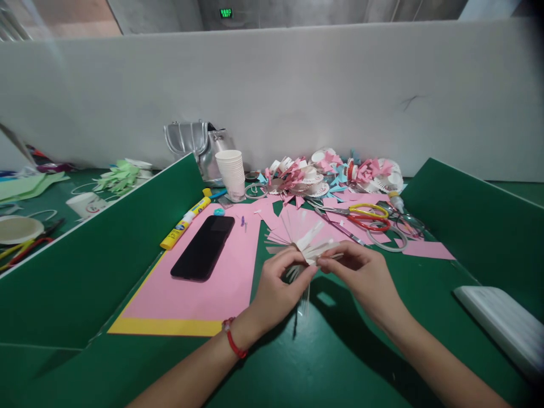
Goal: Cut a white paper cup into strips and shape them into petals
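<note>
Above the green table, my left hand (283, 283) pinches a white paper piece (312, 243) cut into many thin strips that fan outward. My right hand (361, 269) is closed at the right side of the same piece, its thumb and forefinger pressed on one or more strips. The fingertips of both hands nearly meet at the middle of the piece. Behind it lies pink paper (284, 224). Some strips hang below my left hand, partly hidden by it.
A black phone (203, 248) lies on pink sheets, beside yellow glue sticks (185, 224). Scissors (368, 217), tape rings and paper scraps lie behind my right hand. Stacked paper cups (232, 175) stand further back. Green dividers (480, 215) rise on both sides.
</note>
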### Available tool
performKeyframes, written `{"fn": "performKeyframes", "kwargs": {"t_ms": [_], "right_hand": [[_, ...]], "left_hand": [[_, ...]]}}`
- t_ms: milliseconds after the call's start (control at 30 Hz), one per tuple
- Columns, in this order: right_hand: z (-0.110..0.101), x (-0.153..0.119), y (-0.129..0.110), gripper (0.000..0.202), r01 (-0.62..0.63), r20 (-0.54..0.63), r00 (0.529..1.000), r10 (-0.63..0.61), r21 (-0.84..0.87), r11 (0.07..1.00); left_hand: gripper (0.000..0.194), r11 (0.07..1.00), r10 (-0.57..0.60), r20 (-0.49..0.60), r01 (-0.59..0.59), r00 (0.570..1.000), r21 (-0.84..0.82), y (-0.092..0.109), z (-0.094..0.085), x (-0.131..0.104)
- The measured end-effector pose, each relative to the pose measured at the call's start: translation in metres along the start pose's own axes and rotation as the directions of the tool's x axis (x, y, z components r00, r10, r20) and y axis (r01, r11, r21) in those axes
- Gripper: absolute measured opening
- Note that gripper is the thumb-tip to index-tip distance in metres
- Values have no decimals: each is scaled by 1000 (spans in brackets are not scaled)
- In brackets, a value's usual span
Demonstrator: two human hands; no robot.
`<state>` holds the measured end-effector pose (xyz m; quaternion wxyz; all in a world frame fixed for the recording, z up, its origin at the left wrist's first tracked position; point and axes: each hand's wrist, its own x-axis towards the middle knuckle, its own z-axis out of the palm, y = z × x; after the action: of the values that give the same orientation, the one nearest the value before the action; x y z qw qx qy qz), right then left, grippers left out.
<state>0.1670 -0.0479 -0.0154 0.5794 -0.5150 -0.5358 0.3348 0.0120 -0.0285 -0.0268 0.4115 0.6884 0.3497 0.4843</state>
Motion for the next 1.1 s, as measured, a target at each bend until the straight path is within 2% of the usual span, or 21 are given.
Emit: {"fn": "performKeyframes", "kwargs": {"t_ms": [133, 333, 400, 467, 500, 567, 600, 633, 700, 733, 800, 967, 1100], "right_hand": [[-2, 3, 1, 22, -20, 15, 1000, 20, 22, 1000], [1, 6, 8, 26, 33, 11, 999, -33, -21, 999], [3, 2, 10, 19, 88, -29, 996, -90, -64, 994], [6, -5, 10, 9, 168, -86, 980, -179, -122, 978], [7, -10, 9, 11, 211, -100, 969, -226, -144, 967], [12, -20, 8, 27, 339, -42, 934, -355, -205, 918], [15, -24, 7, 38, 423, 39, 903, -427, -248, 872], [17, -28, 7, 43, 535, 145, 843, -519, -331, 777], [23, -33, 9, 32, 649, 281, 754, -594, -460, 606], [24, -33, 10, 24, 662, 301, 738, -604, -496, 561], [25, -33, 12, 25, 649, 286, 746, -602, -514, 561], [18, -29, 11, 27, 626, 250, 774, -582, -438, 645], [13, -20, 4, 23, 525, 145, 849, -508, -342, 779]], "left_hand": [[15, 996, -80, -8, 80, 997, -37, 2, -1, 2], [18, 948, -229, 34, 231, 973, -218, 3, -3, 6], [19, 937, -254, -9, 244, 967, -250, 1, -4, 7], [20, 934, -270, -90, 237, 959, -267, 0, -4, 8], [20, 935, -273, -136, 229, 952, -269, 0, -4, 8], [21, 942, -274, -207, 220, 939, -252, 1, -4, 9], [21, 947, -273, -225, 219, 935, -236, 2, -4, 9], [22, 951, -268, -234, 218, 934, -220, 3, -3, 9], [22, 957, -257, -236, 213, 937, -196, 5, -2, 8], [21, 960, -247, -233, 205, 941, -189, 6, -1, 7], [19, 966, -223, -233, 183, 947, -182, 6, 0, 5], [17, 976, -193, -233, 162, 953, -149, 5, 0, 4], [17, 973, -207, -214, 178, 955, -150, 5, -1, 6]]}}
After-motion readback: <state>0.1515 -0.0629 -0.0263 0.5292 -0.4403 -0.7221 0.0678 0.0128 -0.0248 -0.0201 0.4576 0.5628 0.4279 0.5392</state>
